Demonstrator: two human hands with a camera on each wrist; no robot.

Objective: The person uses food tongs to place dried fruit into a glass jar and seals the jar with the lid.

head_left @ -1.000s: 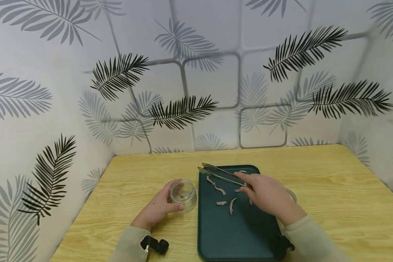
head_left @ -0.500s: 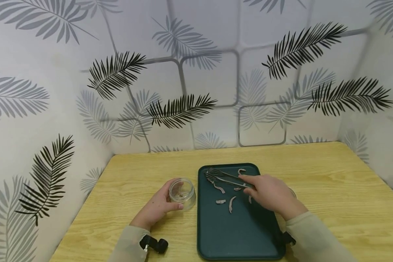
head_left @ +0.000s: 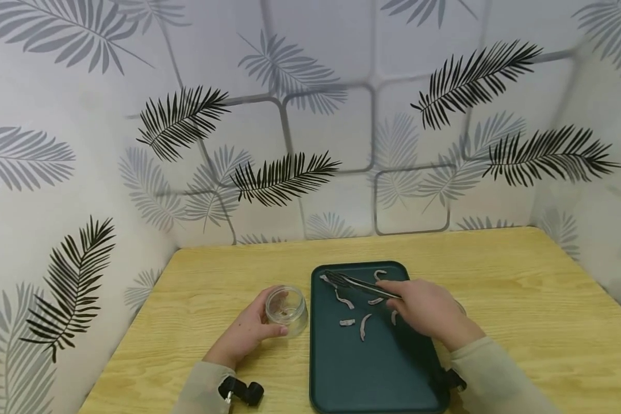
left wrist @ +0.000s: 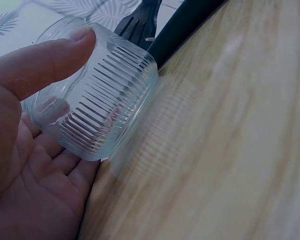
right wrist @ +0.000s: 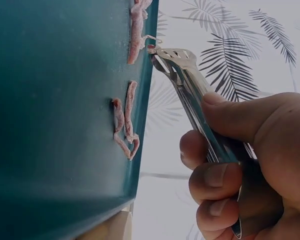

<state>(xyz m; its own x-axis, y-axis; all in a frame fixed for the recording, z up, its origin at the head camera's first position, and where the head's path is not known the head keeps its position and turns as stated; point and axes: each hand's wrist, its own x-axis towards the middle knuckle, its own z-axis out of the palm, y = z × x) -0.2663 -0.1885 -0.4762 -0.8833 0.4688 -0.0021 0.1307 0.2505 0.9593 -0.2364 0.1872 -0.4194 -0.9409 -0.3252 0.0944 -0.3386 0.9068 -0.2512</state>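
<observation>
My left hand (head_left: 248, 330) holds a clear glass jar (head_left: 287, 310) on the table left of the tray, thumb and fingers around its side. Ribbed glass shows on the jar (left wrist: 105, 90) in the left wrist view; its contents are unclear. With my right hand (head_left: 429, 310) I grip metal tongs (head_left: 364, 284), slotted at the ends, over the dark green tray (head_left: 378, 374). Their tips reach a pale pink, meat-like strip (head_left: 327, 280) at the far left corner; whether they pinch it, I cannot tell. Other strips (right wrist: 131, 112) lie scattered on the tray.
A round rim (head_left: 462, 307) shows partly behind my right hand, mostly hidden. The wooden table (head_left: 538, 322) ends at a leaf-patterned wall (head_left: 336, 195) at the back. Black wrist mounts (head_left: 241, 390) sit on both sleeves.
The tongs came down from above the tray's far left edge to the strip in that corner, and their arms drew closer together. My left hand and the jar stayed put.
</observation>
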